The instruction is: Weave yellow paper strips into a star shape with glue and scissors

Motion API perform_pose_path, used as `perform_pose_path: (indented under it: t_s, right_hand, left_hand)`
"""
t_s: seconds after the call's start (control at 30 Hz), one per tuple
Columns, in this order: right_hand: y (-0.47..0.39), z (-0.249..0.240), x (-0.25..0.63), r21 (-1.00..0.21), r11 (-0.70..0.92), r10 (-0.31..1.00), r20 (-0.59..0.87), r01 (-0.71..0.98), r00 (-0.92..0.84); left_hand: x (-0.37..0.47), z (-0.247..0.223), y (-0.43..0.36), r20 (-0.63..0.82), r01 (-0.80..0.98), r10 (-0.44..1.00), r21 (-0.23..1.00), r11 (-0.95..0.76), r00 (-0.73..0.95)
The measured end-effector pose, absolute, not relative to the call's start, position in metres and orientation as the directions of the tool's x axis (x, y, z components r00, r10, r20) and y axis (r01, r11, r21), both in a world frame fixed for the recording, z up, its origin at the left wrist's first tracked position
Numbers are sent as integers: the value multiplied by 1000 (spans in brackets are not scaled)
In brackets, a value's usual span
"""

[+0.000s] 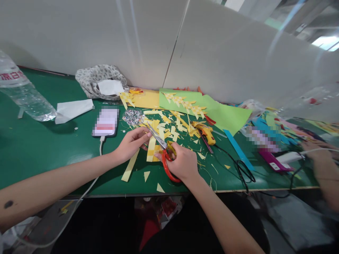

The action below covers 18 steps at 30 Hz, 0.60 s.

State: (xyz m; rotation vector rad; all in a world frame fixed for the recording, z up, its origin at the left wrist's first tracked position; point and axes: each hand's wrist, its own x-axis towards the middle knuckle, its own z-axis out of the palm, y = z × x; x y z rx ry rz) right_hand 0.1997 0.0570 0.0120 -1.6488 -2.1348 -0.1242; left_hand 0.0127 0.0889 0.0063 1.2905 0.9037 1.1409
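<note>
My right hand (184, 161) is wrapped round the handles of a pair of scissors (167, 159), which have one red loop and one yellow loop. The blades point up and left, toward my left hand (134, 143). The fingers of my left hand are pinched together beside the blades; what they hold is too small or hidden to make out. Under the scissors lie a pale yellow paper strip (151, 150) and a yellow checked paper piece (158, 155). Many yellow paper scraps (173, 132) are scattered just beyond both hands.
A phone (106, 121) on a cable and a water bottle (26, 93) are at left. A yellow glue gun (206, 133), green paper sheets (230, 114) bearing spiky yellow cut-outs (185, 104), and a blue strip (238, 150) sit at right. Another person's hand (319, 150) is at far right.
</note>
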Motion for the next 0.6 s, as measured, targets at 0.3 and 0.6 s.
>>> perform_pose_path:
  t_s: [0.3,0.6]
  right_hand:
    - [58,11,199,-216,247,908,392,945,-148]
    - [74,19,220,-434,62,918,379,899,120]
  left_hand:
    - [14,8,88,91,-112,968,991,-66,232]
    - [14,11,91,-4,-194,989,980,33,148]
